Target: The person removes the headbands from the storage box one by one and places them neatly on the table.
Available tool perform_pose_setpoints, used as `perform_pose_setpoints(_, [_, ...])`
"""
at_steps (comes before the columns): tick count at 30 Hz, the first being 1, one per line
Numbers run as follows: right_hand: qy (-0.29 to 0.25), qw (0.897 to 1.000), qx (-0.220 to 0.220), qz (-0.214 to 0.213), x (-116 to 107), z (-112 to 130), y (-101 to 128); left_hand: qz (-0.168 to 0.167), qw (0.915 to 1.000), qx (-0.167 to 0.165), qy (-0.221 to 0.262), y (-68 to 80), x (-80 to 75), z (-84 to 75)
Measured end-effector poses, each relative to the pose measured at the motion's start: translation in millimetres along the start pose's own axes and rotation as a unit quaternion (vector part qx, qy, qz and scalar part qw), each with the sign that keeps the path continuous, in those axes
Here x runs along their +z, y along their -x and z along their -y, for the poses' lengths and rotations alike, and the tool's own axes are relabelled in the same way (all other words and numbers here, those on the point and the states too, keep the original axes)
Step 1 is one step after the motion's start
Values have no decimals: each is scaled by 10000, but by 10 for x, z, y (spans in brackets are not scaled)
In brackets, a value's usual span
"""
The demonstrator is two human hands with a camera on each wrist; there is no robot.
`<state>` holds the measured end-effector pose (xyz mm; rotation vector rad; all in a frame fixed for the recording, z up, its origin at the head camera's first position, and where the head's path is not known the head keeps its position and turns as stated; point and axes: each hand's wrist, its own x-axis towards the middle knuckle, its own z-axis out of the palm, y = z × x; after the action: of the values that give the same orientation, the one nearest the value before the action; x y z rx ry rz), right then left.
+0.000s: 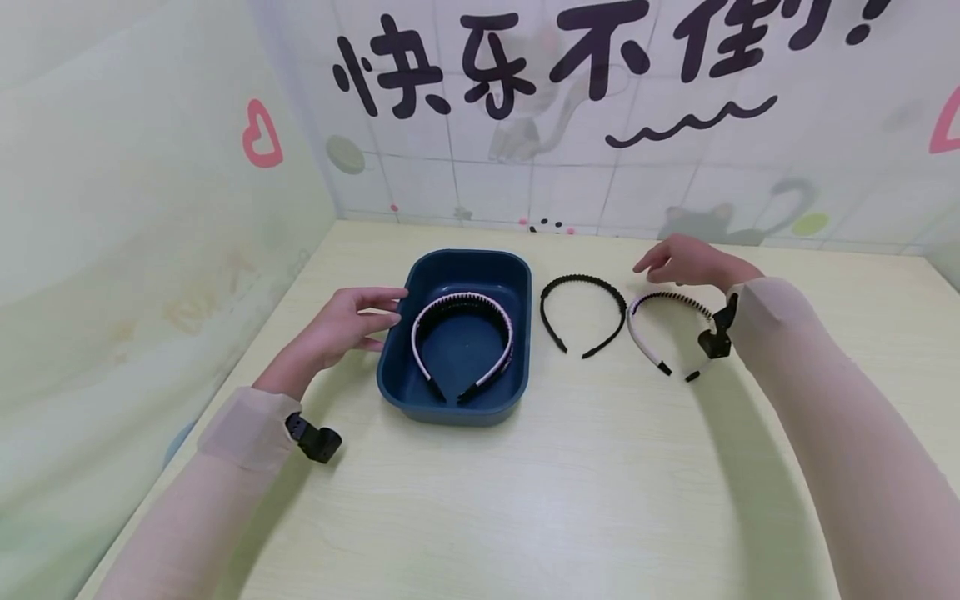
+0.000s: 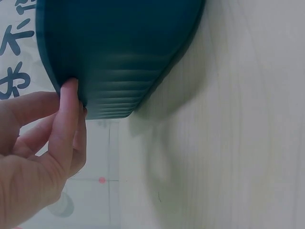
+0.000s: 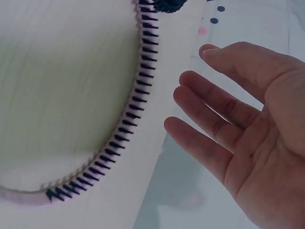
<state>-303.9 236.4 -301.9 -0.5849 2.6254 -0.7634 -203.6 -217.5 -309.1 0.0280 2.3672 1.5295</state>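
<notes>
Left hand [image 1: 341, 327] fingertips hide behind the blue tub [image 1: 397, 367] wall.

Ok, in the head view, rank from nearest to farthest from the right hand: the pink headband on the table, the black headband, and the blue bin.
From the right hand:
1. Pink headband on the table, just below the hand, under the wrist.
2. Black headband, next over to the hand's left, mid-table.
3. Blue bin, farthest left, by the left hand, whose fingers touch its wall.
</notes>
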Motion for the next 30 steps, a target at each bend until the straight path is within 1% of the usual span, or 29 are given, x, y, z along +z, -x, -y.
perform_pose_setpoints(7, [125, 9998, -140, 78, 5, 188, -34, 13, 10000, 27, 0, 6, 0, 0])
perform_pose_setpoints(10, [146, 9995, -232, 123, 15, 241, -68, 8, 10000, 29, -8, 6, 0, -2])
perform_pose_setpoints(16, [272, 9986, -444, 9, 49, 330, -141, 4, 10000, 8, -16, 6, 0, -1])
perform_pose_setpoints(23, [242, 9981, -561, 85, 81, 425, -210, 8, 10000, 6, -32, 8, 4, -5])
perform_pose_setpoints(30, [559, 9952, -804, -43, 66, 597, -224, 3, 10000, 44, -80, 0, -4, -8])
